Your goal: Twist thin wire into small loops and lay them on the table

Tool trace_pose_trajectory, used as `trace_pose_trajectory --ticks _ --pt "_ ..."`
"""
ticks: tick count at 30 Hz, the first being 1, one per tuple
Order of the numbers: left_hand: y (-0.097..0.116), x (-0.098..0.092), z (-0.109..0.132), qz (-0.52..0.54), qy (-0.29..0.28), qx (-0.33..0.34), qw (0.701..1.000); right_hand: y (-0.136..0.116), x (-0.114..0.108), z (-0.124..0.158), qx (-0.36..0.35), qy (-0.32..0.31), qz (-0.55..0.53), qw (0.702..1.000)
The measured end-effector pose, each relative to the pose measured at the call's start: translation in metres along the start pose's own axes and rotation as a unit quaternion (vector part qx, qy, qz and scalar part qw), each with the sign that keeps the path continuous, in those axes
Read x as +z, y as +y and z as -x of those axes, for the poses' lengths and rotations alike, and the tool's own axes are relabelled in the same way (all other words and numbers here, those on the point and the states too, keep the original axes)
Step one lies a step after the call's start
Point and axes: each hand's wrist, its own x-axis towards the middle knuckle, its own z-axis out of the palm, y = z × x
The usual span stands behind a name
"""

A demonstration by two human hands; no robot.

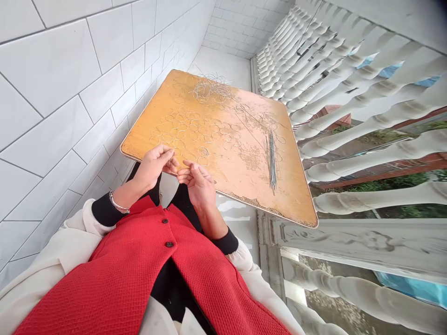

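Observation:
My left hand (157,165) is at the near left edge of the table (240,174), its thumb and fingers pinched together on what looks like a thin wire. Beside it, my right hand (198,181) pinches too, its fingertips close to the left ones; a thin wire seems to run between the two hands. Just beyond them lies a small round coil of wire (203,151). Many thin wire rings (174,130) are spread over the left and middle of the tabletop. A tangled heap of wire (213,88) sits at the far edge.
A bundle of straight wires (272,163) lies on the right part of the table, with loose wires near it. A white tiled wall (63,60) stands close on the left. On the right runs a white balustrade (349,200).

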Motion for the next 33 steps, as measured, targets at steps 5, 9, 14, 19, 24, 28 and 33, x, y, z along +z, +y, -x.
trace_pose_trajectory --ticks 5,9,14,19,24,28,33 --pt "0.001 -0.009 0.003 -0.098 -0.078 -0.022 0.992 -0.02 -0.006 -0.006 0.063 -0.109 0.128 0.984" --pt "0.002 -0.016 0.003 -0.141 -0.112 -0.039 0.983 -0.021 -0.004 -0.008 0.024 -0.129 0.248 0.96" --pt "0.005 -0.018 0.003 -0.149 -0.108 -0.038 0.982 -0.013 -0.001 -0.001 -0.058 -0.091 0.39 0.915" --pt "0.001 -0.017 0.004 -0.144 -0.13 -0.038 0.98 -0.011 0.005 0.002 -0.123 -0.064 0.561 0.816" --pt "-0.006 -0.017 0.002 -0.149 -0.138 -0.027 0.979 -0.015 0.018 0.003 -0.118 -0.076 0.688 0.712" --pt "-0.007 -0.019 0.001 -0.154 -0.125 -0.028 0.98 -0.016 0.018 0.0 -0.106 -0.085 0.675 0.726" --pt "-0.004 -0.022 0.001 -0.107 -0.11 -0.042 0.987 -0.006 -0.001 0.003 -0.053 -0.067 0.363 0.928"
